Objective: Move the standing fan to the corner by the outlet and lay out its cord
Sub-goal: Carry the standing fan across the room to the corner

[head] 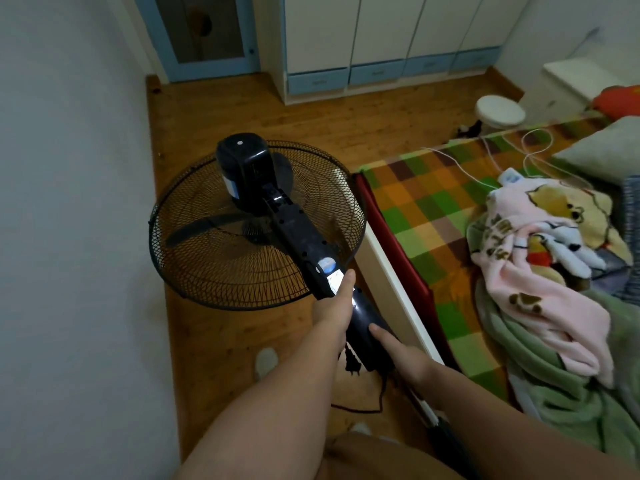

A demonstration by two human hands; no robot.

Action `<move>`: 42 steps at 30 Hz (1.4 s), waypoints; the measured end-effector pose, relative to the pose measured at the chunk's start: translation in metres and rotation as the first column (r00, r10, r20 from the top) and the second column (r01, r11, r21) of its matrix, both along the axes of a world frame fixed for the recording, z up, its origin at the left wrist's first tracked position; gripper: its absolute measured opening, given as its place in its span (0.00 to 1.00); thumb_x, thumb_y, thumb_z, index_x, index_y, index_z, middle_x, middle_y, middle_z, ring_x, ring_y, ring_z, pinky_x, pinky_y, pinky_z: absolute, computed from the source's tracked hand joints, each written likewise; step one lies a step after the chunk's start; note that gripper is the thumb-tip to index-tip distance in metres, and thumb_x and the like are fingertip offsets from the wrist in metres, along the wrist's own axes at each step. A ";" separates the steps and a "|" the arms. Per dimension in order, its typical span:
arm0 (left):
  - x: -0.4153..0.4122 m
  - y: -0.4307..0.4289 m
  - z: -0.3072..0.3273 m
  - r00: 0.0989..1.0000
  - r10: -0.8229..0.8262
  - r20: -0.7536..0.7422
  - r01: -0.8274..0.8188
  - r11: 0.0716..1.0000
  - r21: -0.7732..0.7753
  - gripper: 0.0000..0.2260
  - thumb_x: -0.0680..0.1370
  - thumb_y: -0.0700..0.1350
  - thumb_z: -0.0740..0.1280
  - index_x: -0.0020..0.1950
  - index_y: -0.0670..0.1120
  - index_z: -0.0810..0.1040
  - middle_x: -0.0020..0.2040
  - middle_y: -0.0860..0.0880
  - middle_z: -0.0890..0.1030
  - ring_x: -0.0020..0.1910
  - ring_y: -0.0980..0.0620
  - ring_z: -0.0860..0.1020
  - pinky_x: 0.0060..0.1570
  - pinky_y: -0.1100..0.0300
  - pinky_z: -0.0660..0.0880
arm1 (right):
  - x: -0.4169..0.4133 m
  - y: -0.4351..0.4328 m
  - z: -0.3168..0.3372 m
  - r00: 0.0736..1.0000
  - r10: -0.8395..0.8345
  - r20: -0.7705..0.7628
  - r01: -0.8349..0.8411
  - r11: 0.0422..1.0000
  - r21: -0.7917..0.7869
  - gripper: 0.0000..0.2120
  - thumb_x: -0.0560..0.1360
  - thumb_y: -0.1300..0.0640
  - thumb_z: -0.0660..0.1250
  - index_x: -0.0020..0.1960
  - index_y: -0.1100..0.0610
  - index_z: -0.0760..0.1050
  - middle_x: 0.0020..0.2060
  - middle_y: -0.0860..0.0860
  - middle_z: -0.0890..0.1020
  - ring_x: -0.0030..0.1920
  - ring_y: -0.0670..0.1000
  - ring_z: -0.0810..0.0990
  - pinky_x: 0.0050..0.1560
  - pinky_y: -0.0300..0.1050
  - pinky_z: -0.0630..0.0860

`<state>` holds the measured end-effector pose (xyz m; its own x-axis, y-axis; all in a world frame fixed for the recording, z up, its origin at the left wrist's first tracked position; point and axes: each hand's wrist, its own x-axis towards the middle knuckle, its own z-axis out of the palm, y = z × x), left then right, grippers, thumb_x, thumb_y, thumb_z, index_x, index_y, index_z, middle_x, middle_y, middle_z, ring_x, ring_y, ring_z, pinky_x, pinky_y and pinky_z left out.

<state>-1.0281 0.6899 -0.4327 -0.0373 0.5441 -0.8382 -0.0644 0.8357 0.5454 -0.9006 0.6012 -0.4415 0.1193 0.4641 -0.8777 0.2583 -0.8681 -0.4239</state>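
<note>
A black standing fan [256,223] is tipped forward over the wooden floor, its round wire cage facing down and away from me, motor housing on top. My left hand [332,306] is wrapped around the fan's neck just below the control panel. My right hand [398,355] grips the black column lower down, beside the bed frame. The fan's black cord [360,407] hangs from under my hands and loops on the floor, with its plug [457,368] dangling near my left wrist. The fan's base is hidden behind my arms.
A white wall [69,202] runs along the left. A bed [450,237] with a checked sheet, blankets and a white cable fills the right. Far ahead stand a white and blue wardrobe [381,64], a blue-framed door [204,36] and a white round stool [500,110].
</note>
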 end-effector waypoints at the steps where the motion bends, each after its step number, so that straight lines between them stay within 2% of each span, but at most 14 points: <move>1: -0.007 0.015 0.000 1.000 -0.004 0.008 0.004 1.000 0.000 0.46 0.67 0.73 0.69 0.76 0.45 0.65 0.71 0.44 0.72 0.69 0.41 0.71 0.65 0.47 0.70 | -0.008 0.015 0.002 1.000 -0.011 0.005 0.011 1.000 -0.001 0.50 0.56 0.16 0.59 0.61 0.53 0.76 0.59 0.61 0.82 0.61 0.61 0.79 0.63 0.57 0.73; 4: -0.029 0.061 0.001 1.000 -0.020 0.003 0.020 1.000 -0.002 0.47 0.67 0.73 0.69 0.76 0.45 0.65 0.71 0.44 0.72 0.68 0.40 0.72 0.64 0.46 0.70 | -0.030 0.059 0.006 0.999 -0.017 0.049 0.018 1.000 -0.017 0.52 0.54 0.15 0.57 0.60 0.53 0.77 0.54 0.58 0.83 0.57 0.58 0.81 0.60 0.53 0.75; 7: -0.054 0.102 0.003 0.999 -0.046 -0.006 0.046 0.999 -0.005 0.47 0.66 0.74 0.68 0.75 0.45 0.65 0.70 0.44 0.73 0.67 0.41 0.72 0.62 0.47 0.71 | -0.056 0.097 0.008 0.999 -0.030 0.033 0.030 1.000 -0.007 0.53 0.54 0.15 0.57 0.60 0.55 0.78 0.51 0.57 0.84 0.56 0.59 0.83 0.61 0.54 0.77; 11: -0.080 0.151 0.006 0.999 -0.050 -0.007 0.050 0.999 0.020 0.46 0.66 0.73 0.70 0.73 0.44 0.68 0.67 0.44 0.75 0.63 0.41 0.75 0.53 0.50 0.71 | -0.083 0.141 0.012 0.998 -0.039 0.052 0.038 0.999 0.021 0.52 0.53 0.14 0.56 0.57 0.54 0.79 0.50 0.56 0.84 0.54 0.58 0.83 0.57 0.51 0.79; 18: -0.092 0.206 0.001 0.998 -0.066 -0.016 0.066 0.998 -0.009 0.47 0.66 0.73 0.70 0.74 0.44 0.66 0.69 0.44 0.74 0.65 0.41 0.73 0.54 0.50 0.70 | -0.099 0.194 0.012 0.993 -0.101 0.061 0.101 0.995 0.006 0.50 0.54 0.16 0.59 0.55 0.56 0.80 0.52 0.57 0.84 0.55 0.59 0.84 0.62 0.55 0.78; 20: -0.093 0.223 -0.002 0.997 -0.077 -0.025 0.076 0.997 -0.021 0.47 0.66 0.73 0.70 0.74 0.44 0.67 0.69 0.44 0.74 0.65 0.41 0.73 0.55 0.49 0.70 | -0.100 0.210 0.009 0.993 -0.094 0.072 0.096 0.995 -0.023 0.53 0.54 0.15 0.58 0.57 0.57 0.79 0.49 0.56 0.84 0.47 0.57 0.85 0.52 0.48 0.81; 22: -0.094 0.238 -0.005 0.996 -0.081 -0.033 0.080 0.996 -0.026 0.46 0.66 0.73 0.70 0.73 0.44 0.67 0.67 0.44 0.75 0.63 0.42 0.74 0.54 0.50 0.70 | -0.102 0.225 0.008 0.994 -0.070 0.078 0.074 0.996 -0.051 0.56 0.54 0.14 0.56 0.59 0.59 0.79 0.44 0.56 0.83 0.35 0.53 0.81 0.37 0.42 0.77; 25: -0.092 0.266 -0.011 0.997 -0.072 -0.016 0.071 0.997 -0.029 0.44 0.66 0.72 0.70 0.72 0.44 0.69 0.59 0.46 0.76 0.54 0.45 0.74 0.51 0.51 0.70 | -0.100 0.252 0.002 0.995 -0.056 0.080 0.060 0.997 -0.052 0.55 0.55 0.14 0.56 0.59 0.59 0.78 0.38 0.56 0.81 0.29 0.50 0.77 0.32 0.41 0.73; 29: -0.081 0.315 -0.019 0.997 -0.078 -0.013 0.077 0.996 -0.037 0.44 0.66 0.72 0.71 0.72 0.45 0.69 0.60 0.46 0.76 0.58 0.44 0.75 0.55 0.50 0.72 | -0.091 0.301 -0.005 0.998 -0.043 0.049 0.046 0.997 -0.070 0.51 0.56 0.14 0.55 0.55 0.56 0.79 0.37 0.55 0.80 0.31 0.51 0.77 0.34 0.42 0.73; 31: -0.071 0.345 -0.022 0.996 -0.080 -0.030 0.079 0.996 -0.037 0.43 0.66 0.72 0.71 0.71 0.45 0.69 0.55 0.48 0.75 0.53 0.46 0.74 0.52 0.51 0.71 | -0.080 0.330 -0.011 0.998 -0.054 0.039 0.057 0.995 -0.079 0.52 0.57 0.15 0.55 0.60 0.57 0.76 0.37 0.55 0.80 0.32 0.51 0.77 0.34 0.42 0.73; 34: -0.053 0.386 -0.026 0.994 -0.098 -0.038 0.095 0.993 -0.068 0.43 0.66 0.72 0.70 0.71 0.45 0.70 0.58 0.46 0.76 0.55 0.44 0.74 0.52 0.51 0.70 | -0.063 0.369 -0.012 0.997 -0.075 0.024 0.077 0.994 -0.077 0.51 0.62 0.17 0.55 0.66 0.58 0.73 0.41 0.56 0.81 0.36 0.53 0.79 0.37 0.44 0.76; 36: -0.040 0.410 -0.024 0.994 -0.109 -0.023 0.107 0.991 -0.078 0.43 0.66 0.73 0.70 0.70 0.45 0.70 0.56 0.47 0.76 0.53 0.44 0.74 0.52 0.51 0.70 | -0.051 0.394 -0.011 0.995 -0.101 0.005 0.101 0.992 -0.070 0.48 0.66 0.19 0.55 0.65 0.58 0.74 0.48 0.57 0.83 0.48 0.57 0.84 0.50 0.49 0.81; 38: -0.028 0.434 -0.020 0.992 -0.122 -0.030 0.119 0.990 -0.081 0.44 0.66 0.73 0.70 0.71 0.45 0.70 0.55 0.47 0.75 0.52 0.45 0.74 0.51 0.51 0.70 | -0.039 0.417 -0.008 0.992 -0.129 0.008 0.129 0.990 -0.054 0.44 0.68 0.21 0.56 0.62 0.58 0.77 0.51 0.57 0.82 0.58 0.60 0.81 0.62 0.55 0.76; 42: -0.010 0.473 -0.017 0.988 -0.149 -0.037 0.147 0.987 -0.062 0.46 0.65 0.74 0.69 0.72 0.45 0.70 0.65 0.46 0.76 0.60 0.43 0.75 0.54 0.51 0.70 | -0.024 0.455 -0.002 0.988 -0.156 -0.015 0.155 0.987 -0.027 0.43 0.69 0.22 0.58 0.59 0.59 0.80 0.54 0.60 0.83 0.57 0.63 0.82 0.64 0.60 0.75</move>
